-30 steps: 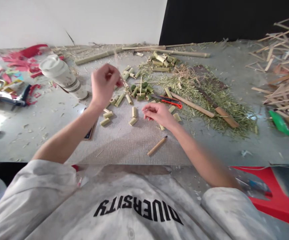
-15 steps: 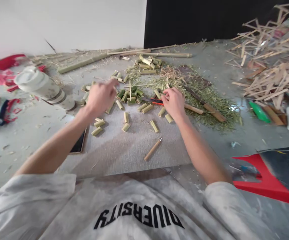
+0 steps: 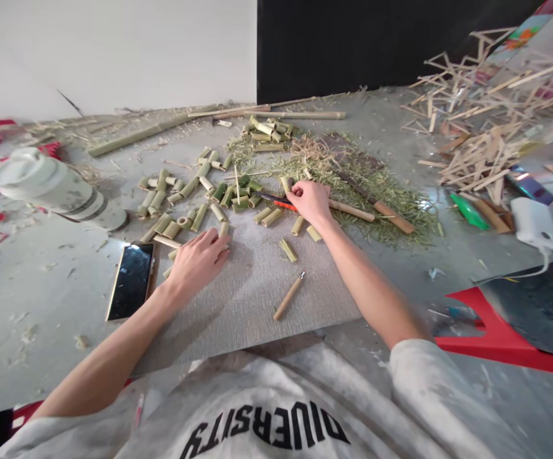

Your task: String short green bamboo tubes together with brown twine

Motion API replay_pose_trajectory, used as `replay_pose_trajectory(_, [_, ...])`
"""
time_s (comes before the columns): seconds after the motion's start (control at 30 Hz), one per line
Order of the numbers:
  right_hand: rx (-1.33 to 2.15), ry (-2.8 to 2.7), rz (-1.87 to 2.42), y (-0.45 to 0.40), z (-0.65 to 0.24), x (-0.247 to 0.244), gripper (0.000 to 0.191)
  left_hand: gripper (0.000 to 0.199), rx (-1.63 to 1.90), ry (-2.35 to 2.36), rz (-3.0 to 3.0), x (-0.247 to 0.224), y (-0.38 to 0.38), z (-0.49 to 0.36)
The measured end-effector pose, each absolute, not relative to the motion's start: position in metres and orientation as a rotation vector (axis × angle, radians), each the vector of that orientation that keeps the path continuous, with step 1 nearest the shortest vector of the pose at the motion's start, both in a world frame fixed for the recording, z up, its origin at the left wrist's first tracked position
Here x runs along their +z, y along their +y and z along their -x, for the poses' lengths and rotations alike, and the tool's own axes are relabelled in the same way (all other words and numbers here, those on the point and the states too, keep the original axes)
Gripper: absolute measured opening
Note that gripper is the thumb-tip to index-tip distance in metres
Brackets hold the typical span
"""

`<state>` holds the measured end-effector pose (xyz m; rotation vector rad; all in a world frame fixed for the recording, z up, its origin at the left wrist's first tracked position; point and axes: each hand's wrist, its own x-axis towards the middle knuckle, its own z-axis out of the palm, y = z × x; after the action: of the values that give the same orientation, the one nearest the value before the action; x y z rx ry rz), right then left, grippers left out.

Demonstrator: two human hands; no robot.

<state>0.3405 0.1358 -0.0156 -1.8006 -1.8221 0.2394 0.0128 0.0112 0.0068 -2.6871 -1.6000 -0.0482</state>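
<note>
My left hand lies low over the grey mat, palm down, fingers stretched out and a little bent. Its fingertips meet a short cut bamboo piece; what lies under the palm is hidden. Farther right, my right hand is closed, thumb and forefinger curled together beside another bamboo piece. An orange-and-black handled tool runs partly under those fingers, so their hold is unclear. Several green bamboo pieces lie between the hands. A wooden-handled carving tool rests nearer me.
Left of the mat is a phone, with a white cup lying beyond it. Green shavings surround a wooden-handled knife. Thin wooden sticks pile up at right. Long bamboo poles lie at the back.
My left hand has come down and toward me from above the bamboo pieces onto the mat. The right hand has stayed near the orange-handled tool. The view has shifted a little.
</note>
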Motion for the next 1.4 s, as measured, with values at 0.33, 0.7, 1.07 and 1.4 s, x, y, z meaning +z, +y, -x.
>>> replay_pose_trajectory(0.33, [0.199, -1.894, 1.659, 0.134, -0.339, -0.022, 0.007, 0.03, -0.069, -1.662, 2.76, -0.005, 0.011, -0.008])
replay_pose_trajectory(0.7, [0.442, -2.092, 1.173, 0.1, -0.335, 0.012, 0.011, 0.027, -0.103, -1.658, 2.76, -0.003, 0.01, -0.003])
replay_pose_trajectory(1.07, [0.438, -2.573, 0.941, 0.059, -0.287, -0.007, 0.024, 0.044, -0.255, -1.491, 2.758, -0.006, 0.008, 0.0])
replay_pose_trajectory(1.4, [0.504, -2.58, 0.878, 0.06, -0.284, -0.013, 0.018, 0.035, -0.24, -1.405, 2.816, -0.003, 0.009, -0.003])
